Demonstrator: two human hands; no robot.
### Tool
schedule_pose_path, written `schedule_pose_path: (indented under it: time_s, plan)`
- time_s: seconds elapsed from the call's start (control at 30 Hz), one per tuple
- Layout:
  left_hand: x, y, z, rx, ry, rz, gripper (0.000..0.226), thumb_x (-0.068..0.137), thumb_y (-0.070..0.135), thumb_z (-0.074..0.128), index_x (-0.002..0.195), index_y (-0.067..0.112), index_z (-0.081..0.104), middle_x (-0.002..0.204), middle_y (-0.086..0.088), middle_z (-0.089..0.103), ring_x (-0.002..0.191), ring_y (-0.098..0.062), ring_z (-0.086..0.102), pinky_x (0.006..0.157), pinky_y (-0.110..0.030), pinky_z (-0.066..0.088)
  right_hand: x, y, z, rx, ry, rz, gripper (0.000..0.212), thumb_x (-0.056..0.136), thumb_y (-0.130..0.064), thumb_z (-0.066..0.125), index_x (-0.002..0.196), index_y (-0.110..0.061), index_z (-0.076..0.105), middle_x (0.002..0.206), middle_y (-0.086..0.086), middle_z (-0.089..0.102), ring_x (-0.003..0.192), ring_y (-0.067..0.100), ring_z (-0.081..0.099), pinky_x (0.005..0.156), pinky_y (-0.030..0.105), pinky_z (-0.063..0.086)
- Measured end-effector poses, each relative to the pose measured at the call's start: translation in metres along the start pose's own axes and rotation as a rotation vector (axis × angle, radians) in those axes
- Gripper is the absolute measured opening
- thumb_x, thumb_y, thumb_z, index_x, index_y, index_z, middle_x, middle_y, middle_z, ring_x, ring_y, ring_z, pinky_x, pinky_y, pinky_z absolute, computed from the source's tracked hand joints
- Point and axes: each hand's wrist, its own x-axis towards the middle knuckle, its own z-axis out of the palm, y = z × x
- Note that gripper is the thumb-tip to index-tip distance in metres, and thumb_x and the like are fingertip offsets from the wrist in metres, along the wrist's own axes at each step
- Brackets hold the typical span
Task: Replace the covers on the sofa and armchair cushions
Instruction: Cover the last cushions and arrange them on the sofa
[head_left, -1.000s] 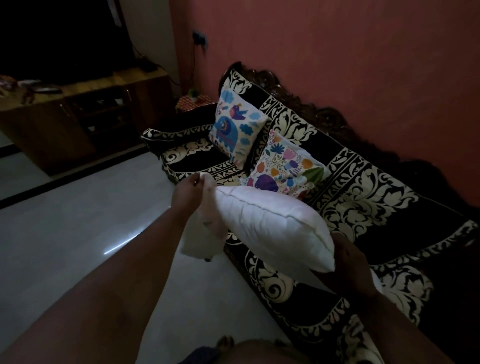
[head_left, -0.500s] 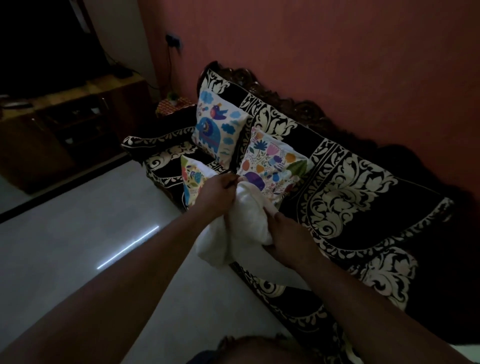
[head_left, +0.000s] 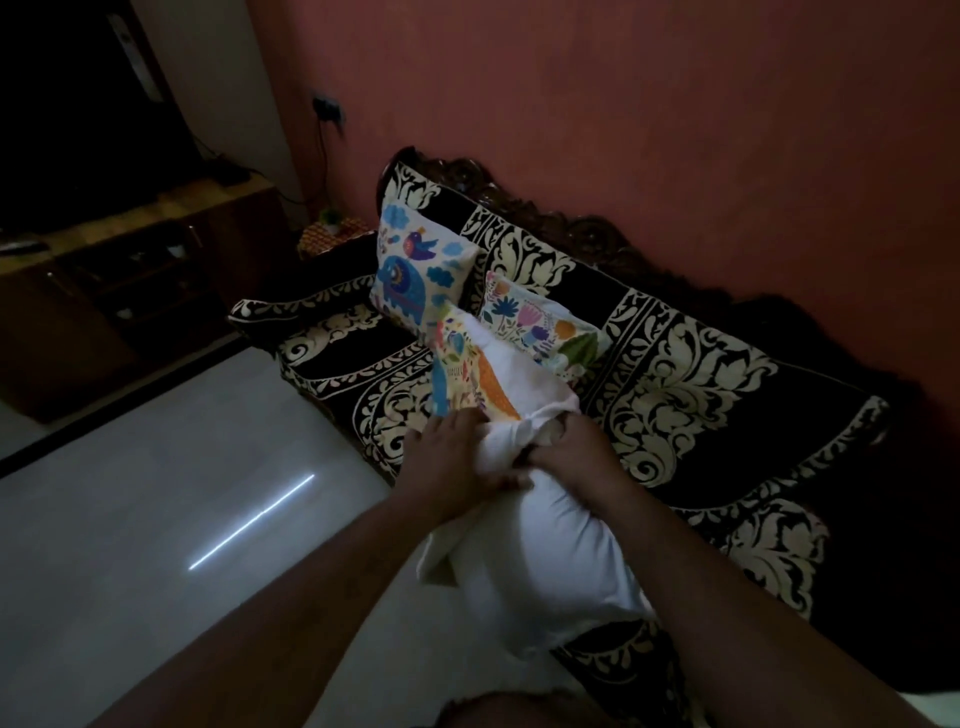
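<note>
Your left hand (head_left: 457, 457) grips the bunched mouth of the printed cushion cover (head_left: 470, 376), fingers curled round the gathered cloth where it meets the white cushion insert (head_left: 540, 551). Your right hand (head_left: 574, 447) clamps the same gathered edge from the other side, thumb and fingers closed on the fabric. You hold the insert over the front edge of the black-and-cream patterned sofa (head_left: 691, 374); its far end is inside the cover, and its near end hangs bare and white toward you. The cover's colourful print faces up and to the left, its far corner just beside the floral cushion (head_left: 535, 322). An elephant-print cushion (head_left: 415, 275) leans against the sofa back, to the left of the floral one. To the left lies pale floor (head_left: 156, 493), with a dark wooden cabinet (head_left: 104, 291) beyond it.
</note>
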Motion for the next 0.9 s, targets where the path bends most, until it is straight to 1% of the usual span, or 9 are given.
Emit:
schedule_pose_path:
  time_s: [0.07,0.2,0.27,0.4,0.5,0.6,0.67,0.8,0.9]
  plan:
    - [-0.001,0.01,0.018,-0.001,-0.037,0.068,0.086,0.07,0.091,0.051,0.129,0.029,0.048,0.124,0.001,0.061,0.112,-0.024,0.057,0.091,-0.039,0.044,0.005,0.006,-0.012,0.044,-0.011,0.06,0.034,0.082,-0.013,0.079,0.112,-0.006,0.065,0.108,0.013,0.067,0.104,0.024,0.063,0.091,0.029,0.048]
    - [0.009,0.031,0.027,-0.086,-0.002,0.21,0.048,0.092,0.067,0.048,0.118,0.03,0.065,0.109,-0.002,0.073,0.098,-0.026,0.066,0.071,-0.031,0.042,0.013,0.028,-0.017,0.245,-0.008,0.142,0.034,0.086,0.006,0.069,0.119,0.012,0.062,0.117,0.03,0.066,0.116,0.037,0.062,0.081,0.014,0.049]
    - [0.015,0.043,0.033,-0.076,-0.001,0.255,0.05,0.092,0.062,0.041,0.113,0.025,0.068,0.103,-0.005,0.073,0.094,-0.028,0.067,0.07,-0.031,0.044,0.011,0.037,-0.033,0.37,-0.019,0.111,0.028,0.084,0.01,0.07,0.111,0.004,0.067,0.111,0.024,0.071,0.109,0.033,0.068,0.091,0.028,0.057]
    - [0.024,0.05,0.036,-0.28,0.168,0.139,0.03,0.091,0.042,0.056,0.101,0.018,0.073,0.089,-0.004,0.074,0.075,-0.017,0.063,0.066,-0.025,0.04,-0.002,0.056,-0.082,0.735,-0.182,0.072,0.039,0.097,-0.005,0.06,0.134,-0.013,0.055,0.131,0.015,0.066,0.122,0.03,0.063,0.104,0.044,0.05]
    - [0.042,0.049,0.028,-0.405,0.266,-0.092,0.01,0.094,0.024,0.063,0.085,0.021,0.066,0.076,0.005,0.065,0.068,-0.012,0.058,0.055,-0.019,0.035,-0.017,0.104,-0.103,0.787,-0.096,0.015,0.052,0.104,-0.033,0.046,0.153,-0.027,0.033,0.146,0.003,0.057,0.139,0.02,0.049,0.11,0.04,0.041]
    - [0.058,0.062,0.022,-0.562,0.343,-0.171,0.028,0.095,0.022,0.059,0.068,0.023,0.052,0.061,0.009,0.053,0.056,-0.001,0.048,0.05,-0.023,0.032,-0.038,0.144,-0.075,0.598,0.04,0.136,0.103,0.068,-0.072,0.076,0.153,-0.037,0.028,0.148,-0.014,0.049,0.145,0.011,0.039,0.108,0.031,0.041]
    - [0.061,0.079,0.02,-0.617,0.287,-0.119,0.029,0.098,0.025,0.057,0.069,0.024,0.053,0.062,0.01,0.053,0.056,0.003,0.047,0.051,-0.025,0.032,-0.056,0.153,-0.035,0.476,0.028,0.114,0.132,0.049,-0.067,0.089,0.154,-0.021,0.024,0.146,-0.024,0.046,0.137,-0.004,0.044,0.101,0.014,0.043]
    - [0.064,0.108,0.025,-0.409,0.215,-0.056,0.02,0.096,0.031,0.056,0.084,0.015,0.058,0.075,-0.003,0.062,0.071,-0.023,0.059,0.059,-0.034,0.036,-0.06,0.137,0.01,0.551,0.368,0.108,0.116,0.048,-0.058,0.095,0.144,-0.022,0.04,0.136,-0.009,0.057,0.123,-0.002,0.056,0.101,0.026,0.05]
    - [0.08,0.107,0.007,-0.321,0.204,-0.111,0.02,0.094,0.04,0.057,0.103,0.022,0.059,0.085,0.001,0.066,0.075,-0.022,0.063,0.064,-0.033,0.048,-0.047,0.127,0.003,0.446,0.447,0.029,0.094,0.064,-0.041,0.094,0.14,-0.025,0.043,0.137,-0.006,0.056,0.125,0.012,0.057,0.105,0.035,0.046]
